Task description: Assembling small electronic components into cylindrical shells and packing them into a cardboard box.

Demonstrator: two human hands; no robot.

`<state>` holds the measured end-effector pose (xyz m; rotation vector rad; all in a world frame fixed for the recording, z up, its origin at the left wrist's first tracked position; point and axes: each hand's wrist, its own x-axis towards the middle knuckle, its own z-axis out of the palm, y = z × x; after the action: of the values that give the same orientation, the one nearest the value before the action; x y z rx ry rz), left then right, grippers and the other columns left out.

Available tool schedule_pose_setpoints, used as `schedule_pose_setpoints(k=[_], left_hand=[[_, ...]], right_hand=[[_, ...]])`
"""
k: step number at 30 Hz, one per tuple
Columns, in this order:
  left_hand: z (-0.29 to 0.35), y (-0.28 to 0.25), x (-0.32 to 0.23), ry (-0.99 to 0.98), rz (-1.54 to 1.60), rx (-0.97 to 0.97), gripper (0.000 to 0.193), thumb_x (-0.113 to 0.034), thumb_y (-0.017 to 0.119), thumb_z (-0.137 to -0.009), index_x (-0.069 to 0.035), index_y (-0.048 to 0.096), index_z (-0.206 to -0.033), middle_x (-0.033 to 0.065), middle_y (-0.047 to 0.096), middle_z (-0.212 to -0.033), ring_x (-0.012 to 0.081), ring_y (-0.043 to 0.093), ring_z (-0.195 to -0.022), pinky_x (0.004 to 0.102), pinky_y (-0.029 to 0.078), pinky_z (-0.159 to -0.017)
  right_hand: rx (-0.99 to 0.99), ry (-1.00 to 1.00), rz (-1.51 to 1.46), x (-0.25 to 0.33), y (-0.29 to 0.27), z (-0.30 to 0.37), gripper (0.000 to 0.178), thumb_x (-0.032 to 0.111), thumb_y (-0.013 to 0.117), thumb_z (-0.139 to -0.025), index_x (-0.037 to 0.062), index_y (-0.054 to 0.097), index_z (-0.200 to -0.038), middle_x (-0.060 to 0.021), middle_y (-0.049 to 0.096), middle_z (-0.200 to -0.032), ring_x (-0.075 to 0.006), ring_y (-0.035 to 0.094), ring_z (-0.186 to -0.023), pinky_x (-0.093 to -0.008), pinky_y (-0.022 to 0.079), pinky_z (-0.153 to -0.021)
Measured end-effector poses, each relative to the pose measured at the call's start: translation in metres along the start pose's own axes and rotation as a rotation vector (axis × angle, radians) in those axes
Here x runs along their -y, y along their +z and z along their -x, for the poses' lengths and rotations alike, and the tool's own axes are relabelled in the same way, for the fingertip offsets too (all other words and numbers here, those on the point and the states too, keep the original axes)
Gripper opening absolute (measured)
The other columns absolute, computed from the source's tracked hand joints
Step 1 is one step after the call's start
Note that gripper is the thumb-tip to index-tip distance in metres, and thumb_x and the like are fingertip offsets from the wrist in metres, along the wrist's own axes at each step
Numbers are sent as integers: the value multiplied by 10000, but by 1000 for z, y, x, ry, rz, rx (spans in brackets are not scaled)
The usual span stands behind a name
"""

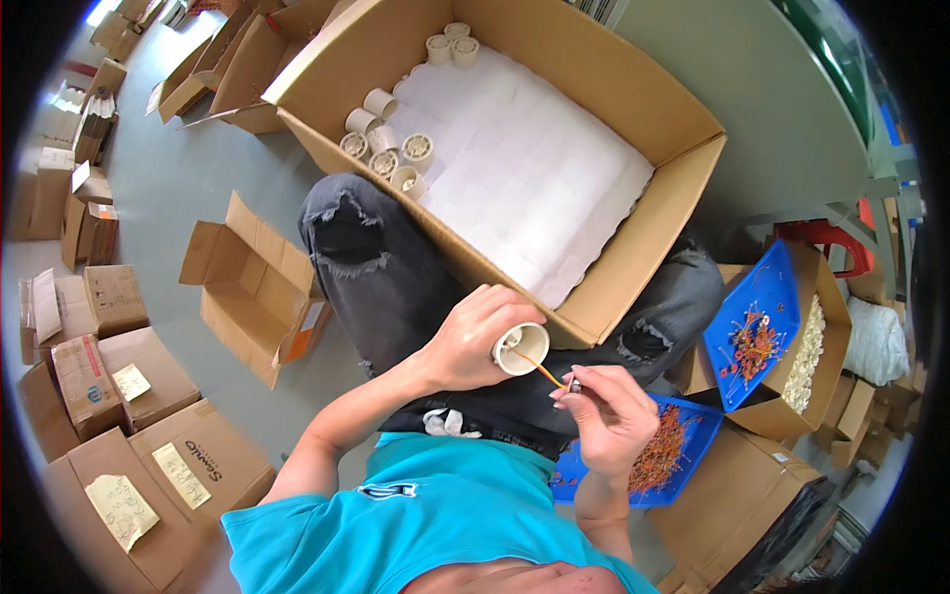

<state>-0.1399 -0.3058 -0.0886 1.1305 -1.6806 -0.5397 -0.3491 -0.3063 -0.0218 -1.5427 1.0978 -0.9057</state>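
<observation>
My left hand (467, 339) is wrapped round a white plastic cup-shaped housing (535, 339), its open end tilted toward my right hand. A thin pair of orange and yellow wires (539, 367) runs out of the housing. At the wires' other end, the fingertips of my right hand (616, 418) pinch a small metal end piece (574, 385), partly hidden by the fingers. Just beyond my hands, a large cardboard box (683, 193) rests against my legs. Inside it several similar white housings (418, 151) stand or lie along the left side of a white sheet (534, 148).
On the right, a blue tray (737, 297) of wired parts sits over a carton with pale small pieces (807, 351). Another blue tray (693, 465) is beside my right forearm. An open carton (252, 287) and stacked boxes (148, 366) stand left. A grey-green panel (732, 89) rises far right.
</observation>
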Motion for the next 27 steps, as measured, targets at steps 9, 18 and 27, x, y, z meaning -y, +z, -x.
schedule_pose_setpoints(k=[9,18,27], left_hand=[[-8,0,-15,67,-146,102,449,-110,799,-630,-75,617,-1038,83,630,-915,290,623,-831,387,458,-701],[-12,2,-19,45,-21,151,409,-66,784,-640,-61,586,-998,84,624,-869,307,634,-814,405,511,-725],[-12,-4,-18,44,-1,175,415,-43,799,-642,-41,600,-1006,119,636,-894,330,645,-826,412,536,-734]], right_hand=[[-27,-241,430,6,21,-17,235,-34,797,-734,14,741,-957,-152,631,-1108,-256,698,-843,-333,573,-736],[112,-257,370,-6,21,-31,212,-26,773,-695,33,754,-897,-128,656,-1086,-262,701,-881,-351,568,-780],[100,-228,430,-3,27,-28,193,58,781,-730,43,765,-922,-112,660,-1089,-275,692,-950,-355,563,-826]])
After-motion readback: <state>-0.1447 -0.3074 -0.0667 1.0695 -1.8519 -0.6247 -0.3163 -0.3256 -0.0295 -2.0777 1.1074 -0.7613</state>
